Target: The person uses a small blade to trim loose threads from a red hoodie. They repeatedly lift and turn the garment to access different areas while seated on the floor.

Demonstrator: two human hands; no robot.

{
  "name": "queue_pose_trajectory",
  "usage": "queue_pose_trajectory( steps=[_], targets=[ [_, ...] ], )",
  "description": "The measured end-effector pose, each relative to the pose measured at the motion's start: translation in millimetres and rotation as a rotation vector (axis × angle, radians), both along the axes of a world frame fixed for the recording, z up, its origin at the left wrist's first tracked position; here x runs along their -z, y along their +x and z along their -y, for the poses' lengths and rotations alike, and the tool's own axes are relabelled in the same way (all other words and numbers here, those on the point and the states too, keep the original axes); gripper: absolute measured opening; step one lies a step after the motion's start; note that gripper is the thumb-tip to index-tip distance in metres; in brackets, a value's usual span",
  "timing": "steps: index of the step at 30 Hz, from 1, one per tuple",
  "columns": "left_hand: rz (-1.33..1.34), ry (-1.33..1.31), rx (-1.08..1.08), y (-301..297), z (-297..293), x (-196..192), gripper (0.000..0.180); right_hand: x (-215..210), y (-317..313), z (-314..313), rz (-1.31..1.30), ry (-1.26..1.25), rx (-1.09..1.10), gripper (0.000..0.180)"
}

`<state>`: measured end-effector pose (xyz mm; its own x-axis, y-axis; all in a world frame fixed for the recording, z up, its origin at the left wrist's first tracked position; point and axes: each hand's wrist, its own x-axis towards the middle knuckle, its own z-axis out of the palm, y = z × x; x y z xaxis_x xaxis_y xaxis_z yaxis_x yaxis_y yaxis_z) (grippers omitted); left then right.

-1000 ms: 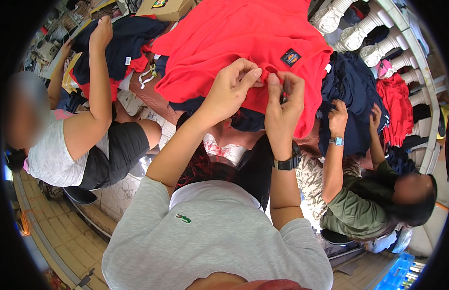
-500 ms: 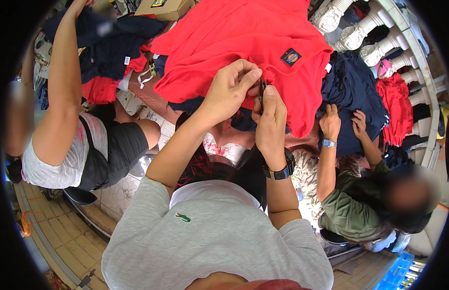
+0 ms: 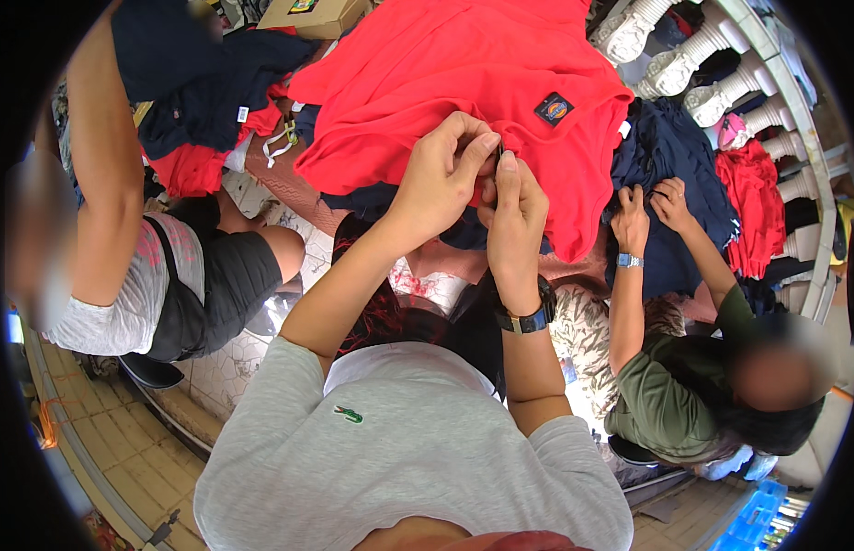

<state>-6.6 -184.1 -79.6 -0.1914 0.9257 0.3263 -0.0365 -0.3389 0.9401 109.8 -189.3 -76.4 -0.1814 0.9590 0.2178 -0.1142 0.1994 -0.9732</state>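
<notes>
A big red garment point(image 3: 445, 73) with a dark square patch point(image 3: 554, 108) lies spread in front of me. My left hand point(image 3: 441, 174) is closed in a pinch on the garment's near edge. Close beside it, almost touching, my right hand point(image 3: 517, 207) is closed with thumb and fingers together. A slim dark tool, like thread snips, showed in that hand a moment earlier; now my fingers cover nearly all of it. The bunched red cloth point(image 3: 511, 138) meets my fingertips, and the exact contact there is hidden.
On the right, a co-worker's hands point(image 3: 640, 216) rest on a navy garment point(image 3: 670, 147), near another red one point(image 3: 753, 211). A co-worker's raised arm point(image 3: 105, 165) is at left, beside dark garments point(image 3: 202, 101). A cardboard box point(image 3: 312, 16) stands behind; white balusters point(image 3: 670, 69) line the right.
My right fingers have shifted, and the dark tool has gone mostly out of sight. The left co-worker's arm has moved with dark cloth; the right co-worker's hands have come closer together.
</notes>
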Motion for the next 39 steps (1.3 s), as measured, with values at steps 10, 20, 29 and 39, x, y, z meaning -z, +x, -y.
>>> queue_pose_trajectory(
  steps=[10, 20, 29, 39],
  targets=[
    [-0.228, 0.13, -0.181, 5.5, 4.7, -4.5, 0.013, 7.2, 1.4, -6.6, -0.197, -0.172, -0.09, 0.033],
    [-0.321, 0.11, -0.132, -5.5, 4.9, -3.1, 0.011, 8.3, 3.5, -8.5, -0.22, -0.205, -0.15, 0.029],
    [-0.33, 0.121, -0.122, -2.0, 7.7, -4.0, 0.008, 8.2, 3.4, -8.8, -0.217, -0.224, -0.159, 0.029],
    [-0.318, 0.167, -0.069, -2.8, 6.5, -3.5, 0.006, 8.8, 5.2, -13.6, -0.23, -0.292, -0.134, 0.03]
  ],
)
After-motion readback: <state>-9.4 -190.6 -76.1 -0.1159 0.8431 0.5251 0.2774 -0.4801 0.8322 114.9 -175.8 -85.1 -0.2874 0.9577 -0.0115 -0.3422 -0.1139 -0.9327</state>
